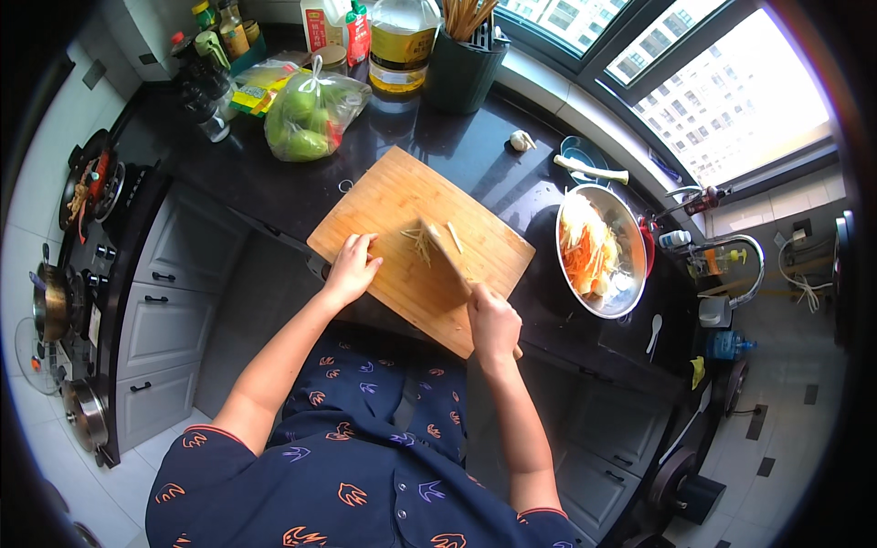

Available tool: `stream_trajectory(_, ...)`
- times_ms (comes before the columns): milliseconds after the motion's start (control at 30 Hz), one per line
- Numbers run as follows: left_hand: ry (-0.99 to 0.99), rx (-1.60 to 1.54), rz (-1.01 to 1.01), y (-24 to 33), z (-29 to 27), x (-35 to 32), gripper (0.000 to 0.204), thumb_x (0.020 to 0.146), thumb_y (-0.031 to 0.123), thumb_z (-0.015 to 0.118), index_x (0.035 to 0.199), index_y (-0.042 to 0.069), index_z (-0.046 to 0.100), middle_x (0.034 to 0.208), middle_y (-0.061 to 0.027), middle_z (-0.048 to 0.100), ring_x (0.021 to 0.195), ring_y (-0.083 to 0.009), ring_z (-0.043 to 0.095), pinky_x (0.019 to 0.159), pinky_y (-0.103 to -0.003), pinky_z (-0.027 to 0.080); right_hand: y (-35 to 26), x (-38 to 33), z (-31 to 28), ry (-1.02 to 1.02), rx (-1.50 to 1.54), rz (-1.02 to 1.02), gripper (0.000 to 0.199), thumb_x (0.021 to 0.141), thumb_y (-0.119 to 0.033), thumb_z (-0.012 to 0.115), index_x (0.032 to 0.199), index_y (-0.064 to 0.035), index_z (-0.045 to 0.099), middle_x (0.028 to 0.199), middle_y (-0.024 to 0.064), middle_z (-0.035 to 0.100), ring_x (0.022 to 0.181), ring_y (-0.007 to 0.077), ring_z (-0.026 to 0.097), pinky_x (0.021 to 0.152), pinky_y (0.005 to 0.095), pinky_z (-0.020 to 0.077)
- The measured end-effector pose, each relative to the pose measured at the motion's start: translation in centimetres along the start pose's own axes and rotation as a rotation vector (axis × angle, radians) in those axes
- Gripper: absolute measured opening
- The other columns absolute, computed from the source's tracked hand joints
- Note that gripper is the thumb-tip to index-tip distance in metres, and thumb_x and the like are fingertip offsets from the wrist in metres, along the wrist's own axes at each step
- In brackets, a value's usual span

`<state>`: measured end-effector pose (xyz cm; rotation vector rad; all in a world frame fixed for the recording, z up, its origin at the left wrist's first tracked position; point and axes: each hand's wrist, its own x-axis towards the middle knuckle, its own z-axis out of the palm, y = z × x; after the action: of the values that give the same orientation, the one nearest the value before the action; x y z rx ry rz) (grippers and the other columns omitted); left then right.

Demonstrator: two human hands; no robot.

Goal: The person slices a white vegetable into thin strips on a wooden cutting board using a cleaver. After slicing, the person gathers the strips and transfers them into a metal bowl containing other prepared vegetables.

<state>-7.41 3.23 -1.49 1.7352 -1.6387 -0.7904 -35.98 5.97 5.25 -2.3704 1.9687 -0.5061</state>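
Observation:
A wooden cutting board lies at an angle on the dark counter before me. In my right hand is the handle of a kitchen knife, its broad blade slanting over the board's middle. Thin pale strips of some vegetable lie beside the blade, and one thicker pale piece is just right of it. My left hand rests at the board's near left edge, fingers apart and holding nothing. To the right stands a metal bowl with shredded orange and pale vegetables.
Beyond the board are a tied plastic bag of green produce, a large oil bottle and a dark utensil holder. Garlic and a pale stick-like thing lie near the window. A white spoon sits right; pans stand left.

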Motion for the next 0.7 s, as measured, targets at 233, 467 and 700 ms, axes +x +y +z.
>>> stream_trajectory(233, -0.011, 0.020, -0.006, -0.4, -0.7, -0.1, 0.048, 0.091, 0.008, 0.070, 0.135, -0.001, 0.054, 0.118, -0.0170, 0.059, 0.093, -0.0228, 0.068, 0.085, -0.034, 0.056, 0.0, -0.9, -1.3, 0.093, 0.120, 0.058, 0.007, 0.091, -0.020, 0.069, 0.098, -0.0196, 0.072, 0.074, 0.0081, 0.068, 0.065, 0.0322, 0.069, 0.057, 0.0426, 0.0555)
stream_trajectory(467, -0.035, -0.037, -0.003, 0.4, 0.6, 0.3, 0.053, 0.090, 0.008, 0.073, 0.138, -0.001, 0.052, 0.122, -0.0168, 0.057, 0.097, -0.0228, 0.066, 0.086, -0.034, 0.057, 3.1, 0.3, -0.6, 0.072, -0.060, 0.113, 0.014, 0.091, -0.019, 0.069, 0.104, -0.0193, 0.071, 0.074, 0.0086, 0.068, 0.064, 0.0316, 0.069, 0.057, 0.0425, 0.0564)
stream_trajectory(700, -0.088, -0.082, -0.010, 0.5, 1.0, 0.7, 0.062, 0.086, 0.011, 0.077, 0.141, 0.000, 0.050, 0.121, -0.0153, 0.057, 0.098, -0.0215, 0.064, 0.086, -0.034, 0.056, 0.4, -1.8, -0.9, -0.068, 0.166, 0.058, 0.011, 0.089, -0.021, 0.072, 0.100, -0.0186, 0.073, 0.074, 0.0100, 0.070, 0.065, 0.0295, 0.069, 0.058, 0.0381, 0.0549)
